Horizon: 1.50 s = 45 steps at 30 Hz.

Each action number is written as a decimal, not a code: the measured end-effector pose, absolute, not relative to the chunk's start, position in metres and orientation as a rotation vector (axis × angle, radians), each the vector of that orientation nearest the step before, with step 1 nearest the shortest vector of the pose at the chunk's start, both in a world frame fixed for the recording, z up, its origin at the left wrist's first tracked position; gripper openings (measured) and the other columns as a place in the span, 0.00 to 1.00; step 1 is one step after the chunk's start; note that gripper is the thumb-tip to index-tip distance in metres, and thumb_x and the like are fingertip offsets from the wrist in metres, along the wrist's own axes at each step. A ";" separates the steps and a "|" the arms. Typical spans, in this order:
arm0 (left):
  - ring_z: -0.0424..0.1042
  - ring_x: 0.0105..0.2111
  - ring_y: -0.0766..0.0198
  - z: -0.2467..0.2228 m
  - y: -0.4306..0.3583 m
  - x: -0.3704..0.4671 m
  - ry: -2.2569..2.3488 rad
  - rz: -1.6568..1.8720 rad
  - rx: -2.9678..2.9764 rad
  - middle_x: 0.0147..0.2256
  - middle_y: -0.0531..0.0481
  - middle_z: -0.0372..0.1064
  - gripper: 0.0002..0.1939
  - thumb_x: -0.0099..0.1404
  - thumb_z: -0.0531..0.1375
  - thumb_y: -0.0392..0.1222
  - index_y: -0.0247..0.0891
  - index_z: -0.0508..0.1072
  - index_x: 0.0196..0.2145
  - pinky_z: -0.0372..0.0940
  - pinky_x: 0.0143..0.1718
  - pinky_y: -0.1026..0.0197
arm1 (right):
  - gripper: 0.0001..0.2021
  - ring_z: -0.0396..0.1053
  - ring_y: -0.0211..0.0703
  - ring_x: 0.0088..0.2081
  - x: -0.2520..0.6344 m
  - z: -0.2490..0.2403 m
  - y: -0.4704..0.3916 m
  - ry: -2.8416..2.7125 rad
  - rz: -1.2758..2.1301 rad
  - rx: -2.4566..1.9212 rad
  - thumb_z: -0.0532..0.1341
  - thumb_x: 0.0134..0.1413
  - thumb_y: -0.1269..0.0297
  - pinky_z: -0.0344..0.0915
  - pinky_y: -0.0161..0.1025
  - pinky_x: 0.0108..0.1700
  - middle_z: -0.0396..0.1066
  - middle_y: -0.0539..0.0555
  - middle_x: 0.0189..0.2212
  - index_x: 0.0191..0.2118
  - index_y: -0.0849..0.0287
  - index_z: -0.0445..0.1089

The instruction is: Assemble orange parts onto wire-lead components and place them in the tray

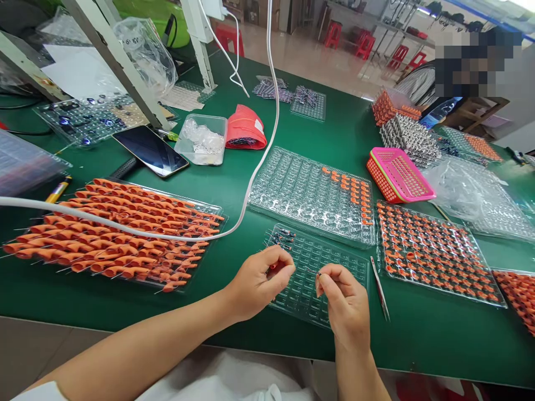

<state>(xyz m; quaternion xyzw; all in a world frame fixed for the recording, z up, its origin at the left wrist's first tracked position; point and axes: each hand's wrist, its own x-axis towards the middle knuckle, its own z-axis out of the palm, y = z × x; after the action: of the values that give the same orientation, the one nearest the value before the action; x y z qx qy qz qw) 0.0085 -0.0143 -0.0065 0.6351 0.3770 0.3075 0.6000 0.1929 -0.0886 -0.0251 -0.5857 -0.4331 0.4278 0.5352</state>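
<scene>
Over a clear moulded tray my left hand is closed round a small orange part, most of it hidden by the fingers. To its right my right hand pinches a tiny dark part between thumb and fingertip. The two hands are apart. Several small dark parts with thin leads lie in the tray's upper left corner. Behind it a larger clear tray has small orange pieces along its right side.
Orange tubular parts fill a tray at left. A white cable hangs across the view. At right are tweezers, a tray of orange parts and a pink basket. A phone lies behind; a person sits at back right.
</scene>
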 end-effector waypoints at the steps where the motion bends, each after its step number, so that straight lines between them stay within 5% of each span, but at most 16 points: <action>1: 0.58 0.26 0.67 -0.007 -0.012 0.008 0.847 0.655 1.359 0.27 0.54 0.58 0.08 0.68 0.55 0.43 0.37 0.69 0.34 0.55 0.28 0.64 | 0.07 0.63 0.36 0.26 0.193 -0.024 -0.088 -1.033 0.994 -1.394 0.61 0.60 0.61 0.61 0.32 0.27 0.65 0.49 0.25 0.35 0.58 0.71; 5: 0.55 0.25 0.69 -0.011 -0.007 0.009 0.665 0.505 0.968 0.30 0.54 0.56 0.15 0.66 0.55 0.47 0.34 0.66 0.46 0.55 0.26 0.65 | 0.05 0.63 0.35 0.28 0.190 -0.018 -0.087 -1.077 0.868 -1.438 0.62 0.60 0.63 0.62 0.31 0.28 0.65 0.49 0.27 0.36 0.57 0.73; 13: 0.65 0.27 0.67 -0.018 -0.013 0.012 0.761 0.553 1.236 0.35 0.48 0.67 0.13 0.69 0.53 0.44 0.36 0.69 0.47 0.62 0.25 0.65 | 0.05 0.68 0.35 0.31 0.190 -0.019 -0.092 -1.123 0.698 -1.522 0.65 0.57 0.66 0.67 0.30 0.34 0.71 0.49 0.33 0.40 0.52 0.74; 20: 0.72 0.36 0.64 -0.024 -0.011 0.010 0.773 0.823 1.738 0.39 0.47 0.73 0.12 0.69 0.54 0.34 0.36 0.74 0.47 0.67 0.40 0.62 | 0.04 0.68 0.34 0.31 0.187 -0.018 -0.092 -1.296 0.662 -1.525 0.63 0.58 0.68 0.67 0.30 0.32 0.72 0.48 0.33 0.39 0.53 0.73; 45: 0.72 0.38 0.66 -0.032 -0.011 0.010 0.640 0.959 1.950 0.39 0.46 0.71 0.15 0.71 0.53 0.30 0.37 0.71 0.53 0.68 0.42 0.64 | 0.04 0.67 0.33 0.28 0.187 -0.014 -0.089 -1.315 0.689 -1.631 0.61 0.60 0.65 0.64 0.31 0.30 0.71 0.47 0.30 0.38 0.53 0.75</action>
<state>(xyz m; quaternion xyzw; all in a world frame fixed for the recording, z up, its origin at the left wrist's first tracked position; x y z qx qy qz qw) 0.0098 -0.0108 -0.0316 0.7796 0.2558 0.3834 0.4242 0.1875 -0.0893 -0.0145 -0.6601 -0.5321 0.2789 0.4510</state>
